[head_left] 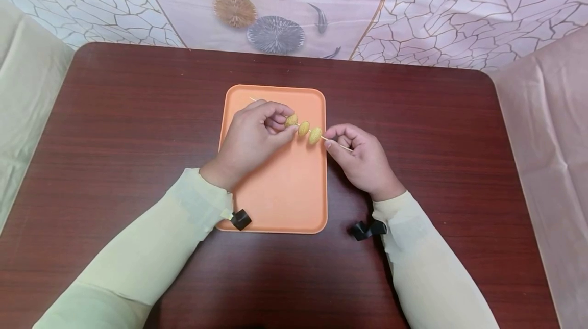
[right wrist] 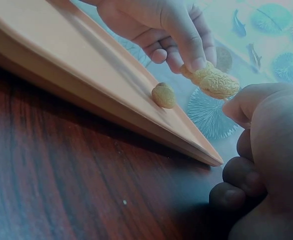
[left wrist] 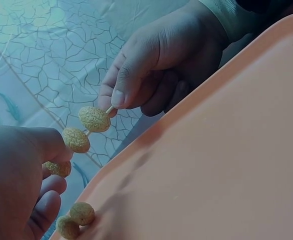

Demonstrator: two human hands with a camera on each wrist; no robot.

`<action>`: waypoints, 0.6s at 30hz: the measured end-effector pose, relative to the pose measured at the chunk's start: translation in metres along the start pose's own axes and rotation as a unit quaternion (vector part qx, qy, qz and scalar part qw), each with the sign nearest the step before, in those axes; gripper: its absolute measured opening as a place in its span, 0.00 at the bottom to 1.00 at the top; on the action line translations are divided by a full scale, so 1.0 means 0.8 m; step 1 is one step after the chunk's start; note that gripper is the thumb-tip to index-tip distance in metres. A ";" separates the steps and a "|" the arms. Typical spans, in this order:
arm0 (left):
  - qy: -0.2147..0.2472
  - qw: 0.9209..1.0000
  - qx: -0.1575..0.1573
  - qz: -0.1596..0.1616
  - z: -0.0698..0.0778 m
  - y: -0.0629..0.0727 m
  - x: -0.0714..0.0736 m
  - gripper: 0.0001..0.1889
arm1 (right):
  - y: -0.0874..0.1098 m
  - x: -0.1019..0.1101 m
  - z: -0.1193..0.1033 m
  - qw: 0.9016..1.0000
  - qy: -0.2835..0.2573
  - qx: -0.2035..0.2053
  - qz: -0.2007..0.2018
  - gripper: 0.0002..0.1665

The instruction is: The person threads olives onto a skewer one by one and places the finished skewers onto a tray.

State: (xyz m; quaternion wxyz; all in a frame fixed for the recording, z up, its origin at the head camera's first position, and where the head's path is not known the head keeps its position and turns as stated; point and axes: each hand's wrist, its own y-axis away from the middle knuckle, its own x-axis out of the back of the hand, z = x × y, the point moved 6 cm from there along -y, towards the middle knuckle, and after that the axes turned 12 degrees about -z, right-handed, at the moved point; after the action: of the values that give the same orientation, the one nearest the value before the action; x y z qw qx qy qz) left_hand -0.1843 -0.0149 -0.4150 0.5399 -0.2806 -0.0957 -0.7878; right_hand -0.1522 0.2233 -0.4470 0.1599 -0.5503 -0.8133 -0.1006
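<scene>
Brown tabletop (head_left: 413, 109), orange tray (head_left: 275, 191) (two balls (left wrist: 82, 213) inside), left grip (head_left: 252, 137) pinched on skewered ball (head_left: 291, 119), right grip (head_left: 363, 160) on skewer (left wrist: 110, 108).

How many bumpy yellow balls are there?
5: three balls on the stick; a fourth ball and fifth ball close together on the orange tray. The left hand may hide others.

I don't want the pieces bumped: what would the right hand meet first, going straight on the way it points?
The right hand would probably meet the nearest yellow piece on the stick it pinches; the exact gap is unclear.
</scene>
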 end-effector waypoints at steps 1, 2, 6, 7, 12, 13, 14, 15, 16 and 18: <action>0.000 1.000 0.000 0.000 0.000 0.000 0.000 0.12 | 0.000 0.000 0.000 1.000 0.000 -0.001 0.000 0.07; -0.002 1.000 -0.002 0.000 0.000 0.000 0.000 0.12 | 0.000 0.000 0.000 1.000 0.002 -0.001 0.000 0.07; -0.004 1.000 -0.012 0.002 0.000 -0.002 0.000 0.12 | 0.000 0.000 0.000 1.000 0.008 -0.002 0.003 0.06; -0.003 1.000 -0.015 0.002 0.001 -0.002 0.000 0.12 | -0.001 0.000 0.000 1.000 0.008 -0.002 0.004 0.06; -0.009 0.999 -0.034 -0.006 0.002 -0.003 0.003 0.14 | -0.001 0.003 0.000 1.000 -0.003 0.001 0.019 0.06; -0.013 0.999 -0.035 -0.009 0.003 -0.003 0.005 0.15 | -0.002 0.003 0.001 1.000 -0.008 0.003 0.022 0.06; -0.021 0.999 -0.039 -0.011 0.004 -0.003 0.006 0.16 | -0.002 0.004 0.001 1.000 -0.013 0.004 0.025 0.06; -0.029 0.999 -0.044 -0.013 0.004 -0.004 0.008 0.17 | -0.002 0.005 0.001 0.999 -0.018 0.005 0.028 0.06; -0.037 0.998 -0.048 -0.017 0.004 -0.004 0.011 0.19 | -0.002 0.006 0.002 0.999 -0.024 0.005 0.031 0.07; -0.064 0.996 -0.050 -0.025 0.006 -0.004 0.017 0.21 | -0.002 0.007 0.003 0.999 -0.030 0.003 0.036 0.07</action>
State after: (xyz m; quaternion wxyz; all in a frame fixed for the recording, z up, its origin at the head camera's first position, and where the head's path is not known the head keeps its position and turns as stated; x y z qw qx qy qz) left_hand -0.1893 -0.0221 -0.4035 0.4979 -0.3542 -0.0977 -0.7856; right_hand -0.1563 0.2282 -0.4471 0.1408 -0.5816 -0.7976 -0.0761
